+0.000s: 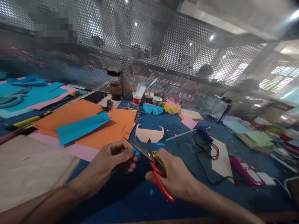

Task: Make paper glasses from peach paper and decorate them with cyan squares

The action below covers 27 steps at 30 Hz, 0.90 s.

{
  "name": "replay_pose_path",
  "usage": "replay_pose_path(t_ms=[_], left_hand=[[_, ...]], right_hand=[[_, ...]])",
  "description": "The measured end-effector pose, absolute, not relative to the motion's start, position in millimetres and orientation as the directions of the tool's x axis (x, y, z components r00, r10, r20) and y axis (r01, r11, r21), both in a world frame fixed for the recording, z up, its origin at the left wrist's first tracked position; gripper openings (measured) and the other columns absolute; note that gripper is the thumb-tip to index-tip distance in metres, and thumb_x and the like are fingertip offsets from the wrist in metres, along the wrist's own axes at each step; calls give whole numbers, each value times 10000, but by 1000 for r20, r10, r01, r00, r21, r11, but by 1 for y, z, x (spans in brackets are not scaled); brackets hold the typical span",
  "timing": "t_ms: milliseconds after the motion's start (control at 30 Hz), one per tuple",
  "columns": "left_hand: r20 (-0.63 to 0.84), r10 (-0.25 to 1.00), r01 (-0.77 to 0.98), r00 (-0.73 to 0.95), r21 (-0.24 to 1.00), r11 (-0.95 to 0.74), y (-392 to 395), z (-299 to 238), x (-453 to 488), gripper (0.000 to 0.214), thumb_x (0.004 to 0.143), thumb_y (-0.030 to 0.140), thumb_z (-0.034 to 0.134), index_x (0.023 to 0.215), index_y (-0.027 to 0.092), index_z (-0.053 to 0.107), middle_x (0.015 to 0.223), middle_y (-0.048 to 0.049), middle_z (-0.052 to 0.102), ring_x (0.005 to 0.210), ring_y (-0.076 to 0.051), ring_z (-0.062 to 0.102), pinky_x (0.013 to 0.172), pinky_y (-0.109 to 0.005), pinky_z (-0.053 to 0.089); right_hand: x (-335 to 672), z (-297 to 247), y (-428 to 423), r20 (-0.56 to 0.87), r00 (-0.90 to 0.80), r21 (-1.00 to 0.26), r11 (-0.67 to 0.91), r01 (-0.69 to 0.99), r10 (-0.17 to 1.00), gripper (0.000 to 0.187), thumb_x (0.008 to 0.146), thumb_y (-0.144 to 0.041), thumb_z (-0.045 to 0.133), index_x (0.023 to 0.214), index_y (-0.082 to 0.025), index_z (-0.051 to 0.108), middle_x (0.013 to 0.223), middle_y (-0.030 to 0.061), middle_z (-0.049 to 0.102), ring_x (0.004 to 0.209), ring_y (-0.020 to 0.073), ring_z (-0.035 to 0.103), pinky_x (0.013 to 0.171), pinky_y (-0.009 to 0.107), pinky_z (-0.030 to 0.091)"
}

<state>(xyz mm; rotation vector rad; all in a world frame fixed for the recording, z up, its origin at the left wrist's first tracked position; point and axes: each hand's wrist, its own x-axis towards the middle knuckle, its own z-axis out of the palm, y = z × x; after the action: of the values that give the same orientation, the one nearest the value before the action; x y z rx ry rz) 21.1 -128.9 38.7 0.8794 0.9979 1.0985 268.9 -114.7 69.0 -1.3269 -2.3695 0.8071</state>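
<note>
My right hand [175, 175] grips red and yellow handled scissors [149, 158], fingers through the loops, blades pointing up and left. My left hand [119, 157] pinches a small blue paper scrap [136, 152] right at the blades. Both hands hover low over the dark blue table [130, 193]. A tiny blue offcut [151, 192] lies on the table below the hands.
Orange sheets [93, 123] with a blue paper strip [81, 128] and pink paper lie to the left. A cut peach paper shape [149, 134] is ahead. A blue glue gun [205, 133] with black cord, a pink tool [246, 170], cups [137, 98], a jar [115, 85] and a perforated metal screen [163, 49] stand beyond.
</note>
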Motion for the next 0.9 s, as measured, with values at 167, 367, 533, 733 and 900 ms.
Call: replay_pose_path(t_ms=[167,367,533,733,900], left_hand=[[-156,983,-289,98,941,178,-130,46,19,262,812,408,925,798,189,782,760,-27,765,688,-165,724,625,-236,610],[-142,987,-301,76,941,158,-132,51,18,174,822,320,891,796,208,759,750,-13,751,716,-175,722,639,-240,610],[-149,983,-285,105,943,173,-132,49,18,172,850,336,864,814,215,748,796,-16,764,761,-182,735,694,-264,627],[-160,980,-281,119,941,188,-132,47,19,168,810,313,872,810,208,741,787,-29,778,761,-198,754,690,-280,640],[-162,978,-275,130,942,192,-133,49,18,158,822,316,859,807,213,740,780,-25,787,766,-196,756,689,-274,637]], right_hand=[[268,65,-116,8,-533,-525,457,718,846,434,890,-573,837,964,-218,598,950,2,668,712,159,567,636,282,299],[266,63,-119,-6,-512,-465,451,762,859,443,881,-583,843,964,-223,598,979,18,706,736,185,637,628,292,307],[265,64,-120,-26,-504,-455,438,775,863,425,887,-575,833,922,-224,596,909,9,691,693,171,599,600,285,271],[265,65,-120,-42,-515,-485,433,760,856,388,893,-528,825,896,-222,587,855,8,688,673,162,555,588,282,248],[265,64,-121,-38,-522,-488,440,753,852,396,907,-548,803,881,-222,581,819,2,670,642,149,515,586,283,242]])
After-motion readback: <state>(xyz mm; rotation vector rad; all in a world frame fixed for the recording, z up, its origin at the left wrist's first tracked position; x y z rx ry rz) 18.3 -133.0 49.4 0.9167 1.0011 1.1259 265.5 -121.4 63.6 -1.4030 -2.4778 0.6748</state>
